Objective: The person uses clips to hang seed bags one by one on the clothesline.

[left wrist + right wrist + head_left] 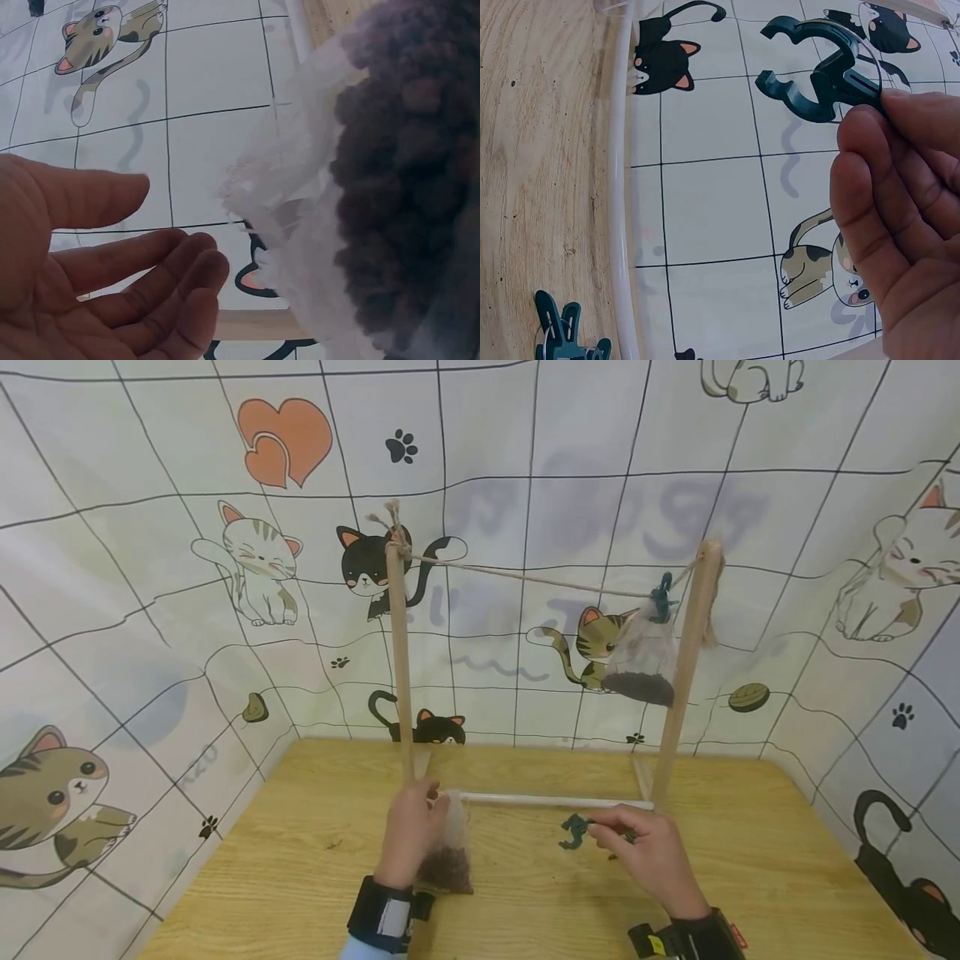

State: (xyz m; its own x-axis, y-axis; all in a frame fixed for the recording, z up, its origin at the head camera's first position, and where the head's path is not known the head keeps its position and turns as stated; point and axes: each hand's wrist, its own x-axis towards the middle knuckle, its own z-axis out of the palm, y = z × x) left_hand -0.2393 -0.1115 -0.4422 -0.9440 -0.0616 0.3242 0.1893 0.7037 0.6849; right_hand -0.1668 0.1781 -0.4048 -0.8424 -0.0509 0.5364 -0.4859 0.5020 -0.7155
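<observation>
My right hand (pixel 648 852) pinches the handle end of a dark green plastic clip (pixel 821 67) between thumb and fingers. The clip's curved jaws are spread apart with nothing between them. On the left, a clear plastic bag (pixel 447 839) with dark brown pellets (pixel 412 157) at its bottom stands on the table. Beside its upper part is my left hand (pixel 411 831), thumb and fingers loosely bent; in the left wrist view a gap shows between the fingertips (pixel 206 262) and the bag. A second green clip (pixel 566 330) lies on the table near the right hand.
A wooden frame with a left post (pixel 400 660), a right post (pixel 684 685) and a white bottom bar (pixel 555 800) stands on the wooden table (pixel 300 860). Between the posts runs a rope (pixel 525 578). Another pellet bag (pixel 641 672) hangs from it by a green clip (pixel 661 597).
</observation>
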